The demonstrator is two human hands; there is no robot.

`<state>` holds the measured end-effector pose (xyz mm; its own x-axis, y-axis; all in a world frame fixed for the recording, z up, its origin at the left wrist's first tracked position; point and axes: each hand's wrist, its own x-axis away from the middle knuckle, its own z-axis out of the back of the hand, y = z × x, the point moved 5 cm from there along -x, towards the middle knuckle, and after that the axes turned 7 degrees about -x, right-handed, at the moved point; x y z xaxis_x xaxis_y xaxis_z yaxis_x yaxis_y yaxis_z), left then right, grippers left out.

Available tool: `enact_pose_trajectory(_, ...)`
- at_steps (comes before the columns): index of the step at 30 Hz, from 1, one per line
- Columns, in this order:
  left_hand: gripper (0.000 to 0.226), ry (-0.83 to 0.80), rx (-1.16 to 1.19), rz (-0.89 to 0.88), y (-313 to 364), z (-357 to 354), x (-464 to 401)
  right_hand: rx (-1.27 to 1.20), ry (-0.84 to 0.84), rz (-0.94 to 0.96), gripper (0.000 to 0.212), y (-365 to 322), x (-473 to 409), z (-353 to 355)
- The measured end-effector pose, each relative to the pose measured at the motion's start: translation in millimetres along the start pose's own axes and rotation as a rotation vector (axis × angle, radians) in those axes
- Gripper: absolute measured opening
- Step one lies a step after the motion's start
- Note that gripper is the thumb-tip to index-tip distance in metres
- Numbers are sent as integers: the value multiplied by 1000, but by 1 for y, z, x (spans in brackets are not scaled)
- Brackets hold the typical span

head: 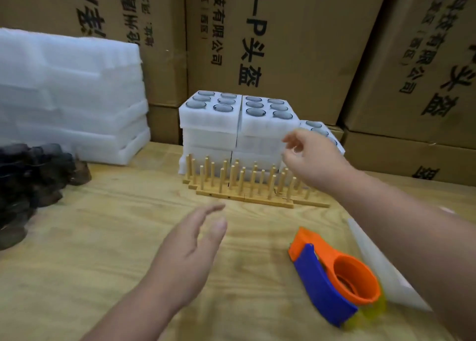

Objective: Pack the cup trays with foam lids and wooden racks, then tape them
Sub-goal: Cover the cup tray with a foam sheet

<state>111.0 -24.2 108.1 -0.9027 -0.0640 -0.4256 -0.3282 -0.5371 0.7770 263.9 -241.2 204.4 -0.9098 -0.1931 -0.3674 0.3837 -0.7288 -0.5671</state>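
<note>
Hands empty: right hand [313,158] is raised near cup trays [239,124], fingers loosely apart; left hand [190,250] is held flat, fingers together.

Both forearms are bare to the frame edge, with no sleeves, gloves or jewellery visible.

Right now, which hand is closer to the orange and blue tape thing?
Left. The left hand hovers open above the table just left of the tape dispenser. The right hand is farther back, reaching toward the stacked cup trays behind the wooden racks.
</note>
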Motion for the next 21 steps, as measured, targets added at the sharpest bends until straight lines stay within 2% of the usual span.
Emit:
enact_pose_trajectory(3, 29, -129, -257, 35, -53, -44, 29, 163, 3, 13, 51, 4, -41, -1)
enact_pose_trajectory(5, 35, -278, -562, 63, -63, -63, 35, 259, -54, -6, 64, 8, -64, -9)
enact_pose_trajectory(6, 43, -386, -650, 73, -64, -71, 41, 294, -92, -28, 68, 10, -74, -14)
enact_pose_trajectory(7, 52, -413, -698, 42, -63, -78, 42, 333, -127, -46, 70, 12, -83, -19)
enact_pose_trajectory(12, 61, -493, -824, 102, -73, -87, 33, 518, -180, -101, 68, 15, -120, -39)
enact_pose_trajectory(17, 62, -499, -888, 102, -70, -85, 27, 637, -189, -91, 50, 14, -144, -51)
enact_pose_trajectory(21, 60, -535, -866, 104, -73, -85, 28, 581, -225, -69, 61, 12, -148, -59)
